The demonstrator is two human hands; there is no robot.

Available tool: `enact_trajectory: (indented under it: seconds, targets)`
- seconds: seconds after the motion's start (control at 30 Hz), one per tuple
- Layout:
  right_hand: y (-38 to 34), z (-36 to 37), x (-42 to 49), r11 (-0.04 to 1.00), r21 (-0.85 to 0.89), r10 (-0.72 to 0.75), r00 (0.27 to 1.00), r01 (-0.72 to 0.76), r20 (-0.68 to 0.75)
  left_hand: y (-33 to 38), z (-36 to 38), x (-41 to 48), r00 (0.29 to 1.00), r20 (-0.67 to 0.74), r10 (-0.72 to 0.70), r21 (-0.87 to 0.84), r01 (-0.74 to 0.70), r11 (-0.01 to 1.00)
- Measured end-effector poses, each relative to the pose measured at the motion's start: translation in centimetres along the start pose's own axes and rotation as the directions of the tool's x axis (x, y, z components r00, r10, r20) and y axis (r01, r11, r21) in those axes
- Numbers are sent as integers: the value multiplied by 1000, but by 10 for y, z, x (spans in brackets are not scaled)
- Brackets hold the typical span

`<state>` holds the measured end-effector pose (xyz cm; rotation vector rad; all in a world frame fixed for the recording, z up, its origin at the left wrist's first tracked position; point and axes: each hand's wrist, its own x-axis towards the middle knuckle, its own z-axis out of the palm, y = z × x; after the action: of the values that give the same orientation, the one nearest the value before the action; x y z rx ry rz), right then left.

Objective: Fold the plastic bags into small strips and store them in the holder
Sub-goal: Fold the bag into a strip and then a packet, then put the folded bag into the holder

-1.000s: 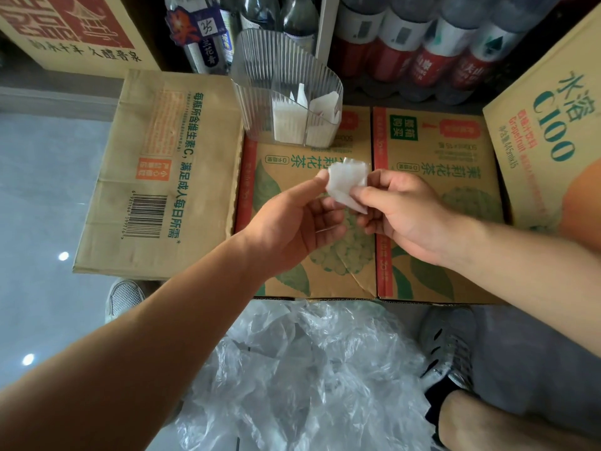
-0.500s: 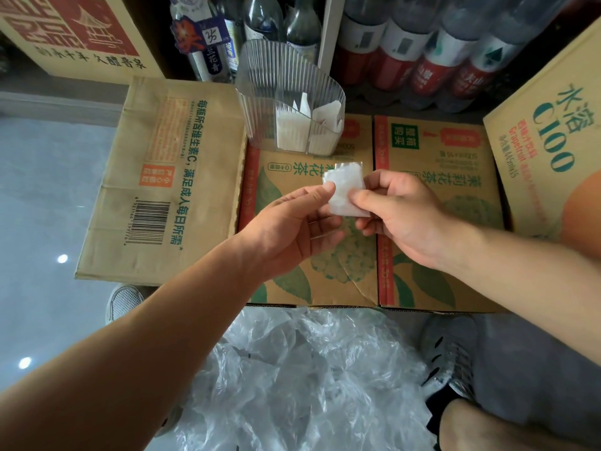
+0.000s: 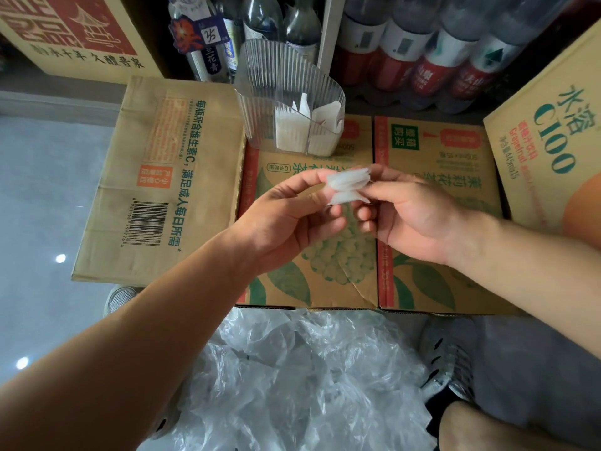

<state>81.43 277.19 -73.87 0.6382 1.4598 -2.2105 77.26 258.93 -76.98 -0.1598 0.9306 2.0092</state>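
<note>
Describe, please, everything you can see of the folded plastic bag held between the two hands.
The folded bag is a small packet of translucent white plastic, layers showing at its edges, creased across the middle into two stacked halves. It hangs in the air above the leaf-printed cardboard box, short of the clear holder and apart from it. The left hand pinches its left end, the right hand its right end; nothing else touches it.

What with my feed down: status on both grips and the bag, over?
Left grip and right grip both pinching the folded bag, mid-air over cartons. Holder just beyond, partly filled. Path to it clear.
</note>
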Motion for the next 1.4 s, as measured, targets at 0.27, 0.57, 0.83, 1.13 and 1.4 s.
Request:
enact_trajectory:
  seconds: [0.27, 0.57, 0.83, 1.13, 1.4]
  targets:
    - [-2, -7, -1, 1000, 9, 2, 1000, -2, 26, 9, -7, -2, 993, 105, -45, 12, 44, 999]
    - [13, -14, 5, 741, -638, -314, 948, 211, -51, 6, 0, 4, 984, -180, -3, 394, 75, 916]
    - [17, -9, 7, 750, -638, -313, 943, 176, -108, -3, -3, 9, 960, -272, 73, 442, 57, 895]
    - [-32, 0, 18, 895, -403, -261, 957, 191, -126, 20, 15, 19, 851, -171, 496, 811, -164, 562]
    - [-91, -1, 67, 407, -818, -708, 706, 407, -1, 87, 26, 15, 606, 350, 715, 924, -96, -371]
